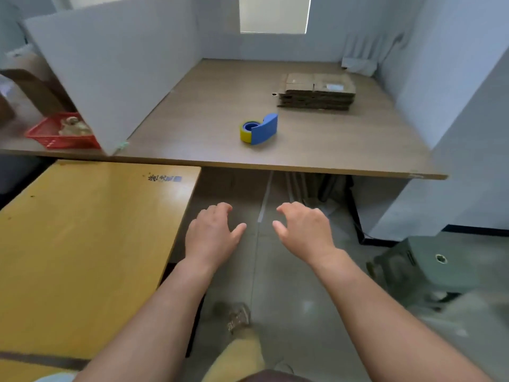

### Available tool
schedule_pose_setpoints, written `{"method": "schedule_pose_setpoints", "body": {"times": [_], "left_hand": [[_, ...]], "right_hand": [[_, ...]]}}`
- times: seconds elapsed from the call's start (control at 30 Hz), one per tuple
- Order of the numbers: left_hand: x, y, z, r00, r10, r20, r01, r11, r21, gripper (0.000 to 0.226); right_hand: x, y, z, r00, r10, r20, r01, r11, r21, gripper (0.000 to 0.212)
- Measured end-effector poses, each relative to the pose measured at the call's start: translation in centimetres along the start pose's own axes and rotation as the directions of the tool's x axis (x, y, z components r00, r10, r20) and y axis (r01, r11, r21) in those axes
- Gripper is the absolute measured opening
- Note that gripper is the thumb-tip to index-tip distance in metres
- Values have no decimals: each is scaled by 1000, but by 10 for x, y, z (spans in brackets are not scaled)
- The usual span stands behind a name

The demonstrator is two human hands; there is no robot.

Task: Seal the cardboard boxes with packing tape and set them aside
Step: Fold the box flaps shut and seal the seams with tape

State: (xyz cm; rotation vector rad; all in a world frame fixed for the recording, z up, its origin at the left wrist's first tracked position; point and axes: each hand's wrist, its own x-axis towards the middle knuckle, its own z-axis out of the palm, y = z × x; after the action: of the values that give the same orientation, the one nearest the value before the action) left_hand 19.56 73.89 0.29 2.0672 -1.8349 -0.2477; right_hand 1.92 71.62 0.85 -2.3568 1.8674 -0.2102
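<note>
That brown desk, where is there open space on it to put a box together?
The brown desk is bare across its near left, between the white divider and the tape dispenser, and along the front edge. The far right is taken by the stack of flattened cardboard boxes. Both hands, left and right, hang empty below the desk.

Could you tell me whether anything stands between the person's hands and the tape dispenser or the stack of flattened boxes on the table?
Nothing visible does. Both hands, left hand and right hand, are open and empty, held in front of the table. The tape dispenser stands alone on bare tabletop, and the flattened cardboard boxes lie beyond it, to its right.
</note>
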Motion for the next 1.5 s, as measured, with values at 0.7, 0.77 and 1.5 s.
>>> {"method": "schedule_pose_setpoints", "body": {"times": [0.7,0.77,1.5], "left_hand": [[403,69,63,938,257,231,-269,963,19,50],[428,81,71,927,278,251,-291,957,14,49],[715,224,197,959,70,274,-81,996,29,84]], "right_hand": [[337,117,-31,969,244,-31,-245,969,-27,41],[355,129,-30,963,268,-25,-269,963,-21,41],[597,407,-30,880,471,58,-472,882,1,74]]}}
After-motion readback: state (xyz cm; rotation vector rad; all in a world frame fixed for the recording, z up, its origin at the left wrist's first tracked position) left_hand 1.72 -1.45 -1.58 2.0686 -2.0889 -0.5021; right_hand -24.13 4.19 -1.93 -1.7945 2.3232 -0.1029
